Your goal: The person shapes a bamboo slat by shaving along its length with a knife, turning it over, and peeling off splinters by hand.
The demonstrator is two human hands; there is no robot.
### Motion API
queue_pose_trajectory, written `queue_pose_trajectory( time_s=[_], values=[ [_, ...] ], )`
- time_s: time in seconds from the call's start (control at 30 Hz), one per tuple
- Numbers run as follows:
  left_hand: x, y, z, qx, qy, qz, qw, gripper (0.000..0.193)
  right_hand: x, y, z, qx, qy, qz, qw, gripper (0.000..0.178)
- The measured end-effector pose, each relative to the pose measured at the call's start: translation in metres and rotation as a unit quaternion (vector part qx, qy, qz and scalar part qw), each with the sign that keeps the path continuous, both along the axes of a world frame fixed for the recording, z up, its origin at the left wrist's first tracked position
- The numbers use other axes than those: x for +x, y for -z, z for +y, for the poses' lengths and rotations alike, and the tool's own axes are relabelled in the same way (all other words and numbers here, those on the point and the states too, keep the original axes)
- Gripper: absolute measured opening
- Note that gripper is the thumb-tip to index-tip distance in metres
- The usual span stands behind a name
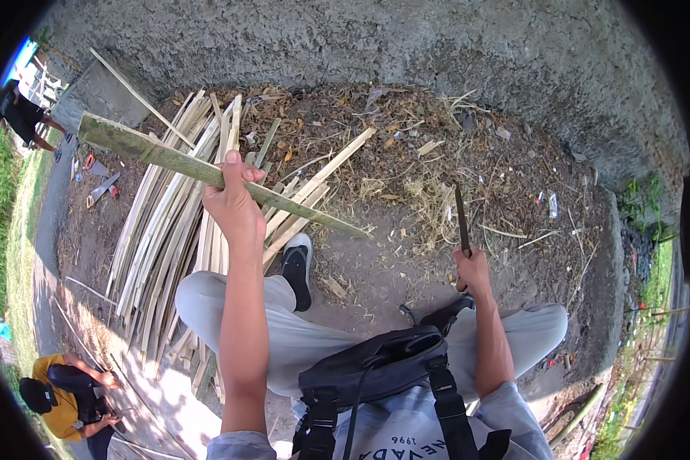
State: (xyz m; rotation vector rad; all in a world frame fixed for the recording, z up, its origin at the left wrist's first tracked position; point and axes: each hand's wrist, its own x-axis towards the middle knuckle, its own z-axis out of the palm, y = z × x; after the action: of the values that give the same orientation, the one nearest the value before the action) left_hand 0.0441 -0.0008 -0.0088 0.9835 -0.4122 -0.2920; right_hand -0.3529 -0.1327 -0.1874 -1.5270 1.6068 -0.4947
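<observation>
Beyond the far left corner of the dirt ground (353,287), a person in dark clothes (24,115), upright, near the rim of the view. By the near left corner, a second person (51,376) in yellow, seated low with arms reaching forward. Just inside the left edge, red-handled handsaws (102,190), flat on the dirt. Right of these, a broad heap of split bamboo strips (157,230), laid roughly side by side from the far edge toward the near one. Over the heap, held in the air: a wide greenish split bamboo slat (184,161), aslant, broader at the left end and tapering to the right. Around its middle, left hand (236,205), gripping firmly, thumb pressed across the upper face, fingers curled under. Beside the heap, a grey-and-black shoe (297,272); next, a black bag (372,368) worn at the waist. Farther right, a loose tangle of pale shavings (429,211). Well apart from the slat, right hand (474,272), clenched around the handle of a long dark knife (462,218), blade toward the far edge. Nearer the right edge, a whitish wrapper (553,205). Along the far edge, a rough grey wall (475,54); past the far right corner, green plants (642,203).
</observation>
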Motion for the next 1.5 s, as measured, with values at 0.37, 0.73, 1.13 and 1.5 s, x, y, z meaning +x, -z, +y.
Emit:
queue_pose_trajectory(
  time_s=[0.37,0.73,1.13,1.5],
  values=[
    [-0.009,0.001,-0.011,-0.052,0.08,-0.09,0.991,0.024,0.007,0.0,-0.001,-0.031,-0.003,0.057,0.998,0.03],
    [-0.011,-0.013,-0.005,0.137,0.078,-0.156,0.975,0.056,0.004,-0.01,-0.001,-0.042,-0.007,0.06,0.997,0.028],
    [-0.001,-0.011,0.001,0.129,0.022,-0.161,0.978,0.035,0.012,-0.019,0.004,-0.037,-0.013,0.058,0.998,0.029],
    [-0.015,-0.017,0.0,0.186,-0.154,-0.298,0.923,0.01,0.026,-0.001,0.018,-0.059,-0.201,0.138,0.968,0.031]
  ],
)
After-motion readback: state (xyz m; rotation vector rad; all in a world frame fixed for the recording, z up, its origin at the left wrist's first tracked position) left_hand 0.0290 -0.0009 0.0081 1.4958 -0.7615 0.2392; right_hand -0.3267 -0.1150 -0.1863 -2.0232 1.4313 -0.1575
